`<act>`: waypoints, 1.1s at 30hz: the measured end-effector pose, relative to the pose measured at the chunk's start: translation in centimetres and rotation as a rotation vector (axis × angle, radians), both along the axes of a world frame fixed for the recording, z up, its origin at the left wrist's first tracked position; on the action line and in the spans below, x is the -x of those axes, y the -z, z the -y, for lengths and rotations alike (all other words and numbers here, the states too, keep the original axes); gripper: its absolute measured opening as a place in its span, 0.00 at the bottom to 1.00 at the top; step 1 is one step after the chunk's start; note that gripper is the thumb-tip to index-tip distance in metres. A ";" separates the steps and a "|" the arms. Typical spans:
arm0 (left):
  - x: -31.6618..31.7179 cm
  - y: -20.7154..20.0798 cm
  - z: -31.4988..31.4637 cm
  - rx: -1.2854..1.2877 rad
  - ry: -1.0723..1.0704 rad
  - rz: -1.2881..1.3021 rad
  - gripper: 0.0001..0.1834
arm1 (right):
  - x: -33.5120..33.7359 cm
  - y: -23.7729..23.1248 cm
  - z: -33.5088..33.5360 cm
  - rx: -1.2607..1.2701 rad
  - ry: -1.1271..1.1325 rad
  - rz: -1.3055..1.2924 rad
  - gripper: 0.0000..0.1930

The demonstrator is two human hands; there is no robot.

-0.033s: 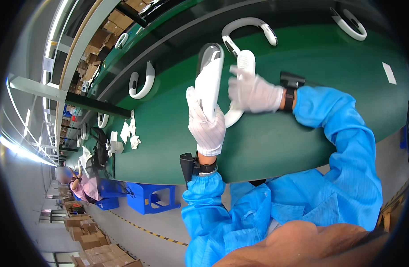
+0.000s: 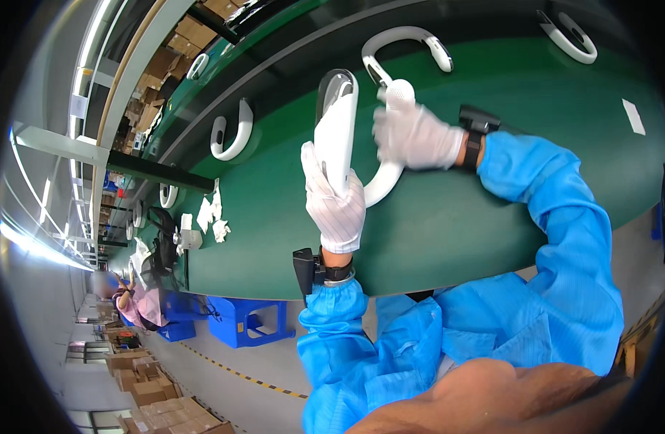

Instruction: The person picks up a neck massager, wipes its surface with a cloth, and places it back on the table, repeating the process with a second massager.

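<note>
A white U-shaped neck fan (image 2: 335, 137) is held up over the green table, its one arm pointing away from me with a glossy dark inner face near the tip. My left hand (image 2: 335, 214), in a white striped glove, grips that arm low down, thumb along its left side. Across the other arm, which ends in a round perforated tip (image 2: 399, 94), lies my gloved right hand (image 2: 421, 139). Its fingers bend over that arm and are slightly smeared by motion. The curved middle of the fan shows between the two hands.
Another neck fan (image 2: 407, 34) lies just beyond my hands, one more (image 2: 232, 137) to the left and one (image 2: 569, 41) at the far right. A white paper slip (image 2: 633, 116) lies at right. Crumpled tissues (image 2: 215, 217) and a black bag (image 2: 163, 242) are at left, beyond blue stools (image 2: 240, 318).
My right hand has shifted slightly farther away along the fan's arm, covering more of it. The held fan has tilted a little to the left; my left hand keeps its grip.
</note>
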State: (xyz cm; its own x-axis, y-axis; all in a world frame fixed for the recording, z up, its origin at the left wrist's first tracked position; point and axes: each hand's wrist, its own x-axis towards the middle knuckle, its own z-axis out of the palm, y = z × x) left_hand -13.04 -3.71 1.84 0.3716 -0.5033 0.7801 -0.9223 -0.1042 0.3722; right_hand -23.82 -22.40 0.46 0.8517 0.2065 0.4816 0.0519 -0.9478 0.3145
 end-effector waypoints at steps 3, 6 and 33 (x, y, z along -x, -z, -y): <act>-0.5 0.0 0.2 -0.020 -0.042 -0.047 0.38 | -0.2 -0.2 4.9 -0.085 0.160 0.260 0.11; -1.0 0.3 0.0 -0.014 -0.028 -0.057 0.37 | 0.3 -0.8 4.2 0.024 0.215 0.441 0.12; -1.0 0.9 0.8 0.035 0.072 -0.215 0.43 | -5.3 -0.8 -1.0 -2.660 -1.143 -0.376 0.46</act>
